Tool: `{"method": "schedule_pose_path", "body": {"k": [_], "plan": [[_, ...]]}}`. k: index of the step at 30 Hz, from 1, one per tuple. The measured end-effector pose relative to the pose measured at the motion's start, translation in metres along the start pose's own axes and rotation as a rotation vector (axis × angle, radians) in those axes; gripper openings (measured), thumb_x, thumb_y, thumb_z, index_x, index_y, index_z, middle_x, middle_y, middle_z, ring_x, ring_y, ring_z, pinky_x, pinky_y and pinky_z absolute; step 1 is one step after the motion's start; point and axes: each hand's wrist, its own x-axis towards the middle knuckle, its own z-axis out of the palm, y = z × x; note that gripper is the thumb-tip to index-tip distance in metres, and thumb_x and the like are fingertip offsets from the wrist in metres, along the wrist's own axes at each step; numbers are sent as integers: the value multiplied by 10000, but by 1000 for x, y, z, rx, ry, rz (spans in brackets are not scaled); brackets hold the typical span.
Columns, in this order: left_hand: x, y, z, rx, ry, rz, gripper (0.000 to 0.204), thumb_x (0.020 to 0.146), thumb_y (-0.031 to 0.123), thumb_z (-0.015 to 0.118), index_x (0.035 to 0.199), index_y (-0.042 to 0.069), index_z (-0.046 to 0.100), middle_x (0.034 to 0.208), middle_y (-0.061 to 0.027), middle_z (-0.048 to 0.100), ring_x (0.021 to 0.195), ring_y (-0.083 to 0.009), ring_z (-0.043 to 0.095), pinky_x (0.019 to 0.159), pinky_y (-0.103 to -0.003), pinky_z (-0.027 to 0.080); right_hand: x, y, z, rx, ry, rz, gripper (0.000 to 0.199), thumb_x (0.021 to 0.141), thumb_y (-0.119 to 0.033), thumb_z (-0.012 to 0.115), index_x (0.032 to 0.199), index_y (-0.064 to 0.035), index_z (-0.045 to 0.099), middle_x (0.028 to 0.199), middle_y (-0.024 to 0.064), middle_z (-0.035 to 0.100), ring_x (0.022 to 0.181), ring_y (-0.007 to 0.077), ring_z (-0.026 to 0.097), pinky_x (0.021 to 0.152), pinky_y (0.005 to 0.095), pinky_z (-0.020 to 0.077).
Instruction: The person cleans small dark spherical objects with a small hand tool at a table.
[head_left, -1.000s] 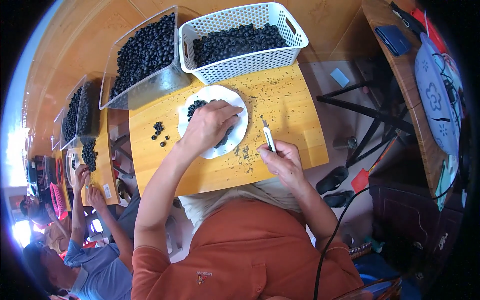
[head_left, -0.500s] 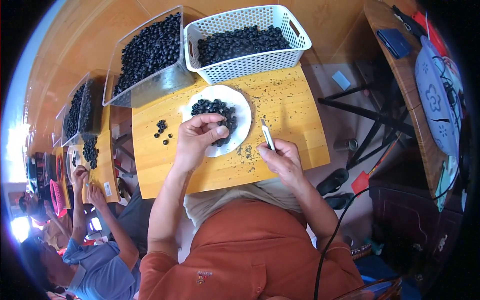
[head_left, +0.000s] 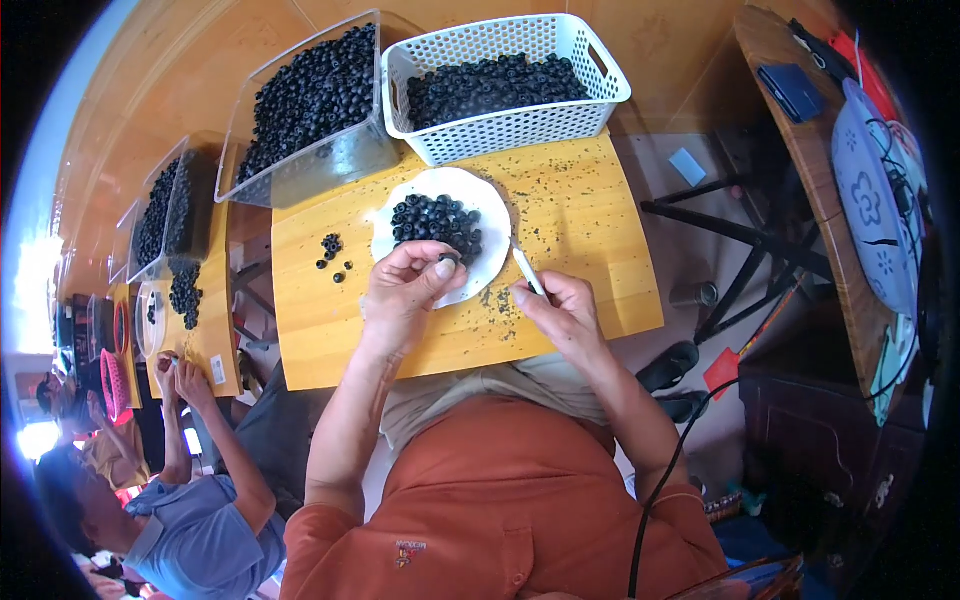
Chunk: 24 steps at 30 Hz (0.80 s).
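Note:
Pinched between the thumb and fingers of my left hand [head_left: 408, 292] is one small black ball [head_left: 449, 259], berry- or bead-like; its exact kind cannot be told. This hand is over the near edge of a white scalloped plate [head_left: 490, 200], where a heap of similar black balls [head_left: 425, 218] lies. My right hand [head_left: 562, 312] is closed around a slim white-handled craft knife [head_left: 528, 272]. The blade points up and left, its tip beside the plate's right rim and apart from the held ball. Several loose balls [head_left: 331, 245] lie on the wooden table [head_left: 340, 335] left of the plate.
Behind the plate stand a clear bin [head_left: 350, 160] and a white perforated basket [head_left: 500, 127], both holding black balls. Dark crumbs [head_left: 500, 305] litter the table. At left, a co-worker [head_left: 215, 525] in blue works at another table. A wooden side table [head_left: 800, 150] stands at right.
My left hand has turned slightly, so the black ball now shows at its fingertips. The knife tip has shifted left toward the plate. The co-worker's hands have come together. The whole view has shifted slightly.

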Motion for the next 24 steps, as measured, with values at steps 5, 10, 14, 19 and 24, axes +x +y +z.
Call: {"method": "schedule_pose_path", "body": {"k": [5, 10, 14, 19, 24], "plan": [[-5, -1, -1, -92, 25, -16, 130, 898, -23, 638, 1016, 29, 656, 1015, -82, 682, 899, -177, 690, 821, -310, 606, 3, 0, 7, -78, -33, -106, 173, 919, -161, 650, 889, 8, 671, 671, -93, 477, 617, 7, 387, 524, 215, 294], [-9, -1, -5, -200, 22, -22, 128, 905, -25, 630, 1015, 34, 658, 1019, -76, 680, 916, -180, 690, 843, -324, 607, 3, -6, 15, -195, -73, -117, 218, 933, -204, 645, 941, 12, 674, 653, -48, 502, 619, 23, 419, 530, 239, 337], [-15, -4, -1, -294, 11, -42, 129, 912, 1, 633, 1029, 46, 659, 1015, -85, 690, 933, -191, 692, 854, -340, 607, 1, -23, 22, -269, -91, -180, 265, 956, -241, 618, 1013, 12, 673, 684, 39, 584, 616, 94, 517, 557, 281, 405], [-19, -8, 0, -349, -12, -47, 135, 918, 34, 639, 1049, 61, 660, 1004, -82, 702, 945, -190, 693, 856, -345, 604, 1, -25, 27, -383, -63, -305, 319, 988, -276, 557, 1098, 8, 652, 867, 181, 671, 746, 278, 668, 654, 370, 500], [-22, -9, 3, -390, -21, -47, 138, 921, 45, 637, 1055, 65, 665, 999, -74, 702, 932, -174, 691, 854, -340, 600, 0, -26, 28, -464, -33, -366, 310, 980, -271, 564, 1082, 7, 654, 879, 177, 668, 768, 310, 674, 664, 384, 508]]}}
